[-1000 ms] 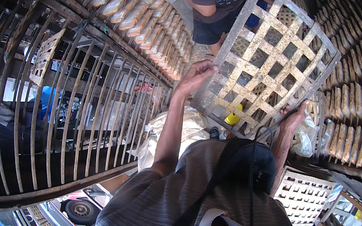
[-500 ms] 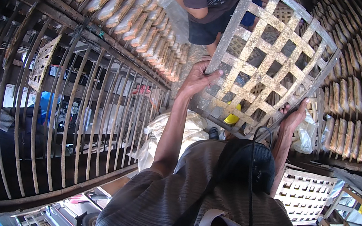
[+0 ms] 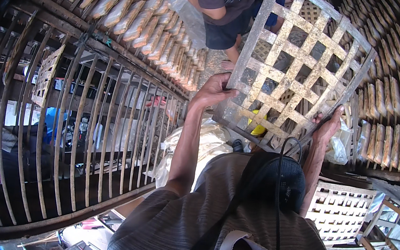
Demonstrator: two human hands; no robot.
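My two hands hold up a woven bamboo lattice tray (image 3: 253,33) with a wooden frame, tilted in front of me. My left hand (image 3: 213,91) is closed on the lower left of the frame, thumb on the near face. At the lower right edge, my right hand (image 3: 329,124) grips the frame from the side, and its fingertips show at the lattice. The tray's openings are bare and I see through them. Below its lower edge, something yellow (image 3: 259,123) shows partly behind the strips.
Another person (image 3: 222,11) stands ahead, an arm reaching over clear plastic (image 3: 188,14) by stacked flat pale pieces (image 3: 143,21). More stacks (image 3: 395,140) line the right. A slatted rack (image 3: 79,124) runs along my left. A second lattice tray (image 3: 340,210) is at lower right.
My hands keep their hold on the tray, which has barely shifted. The view has turned slightly, and the other person appears a little further left.
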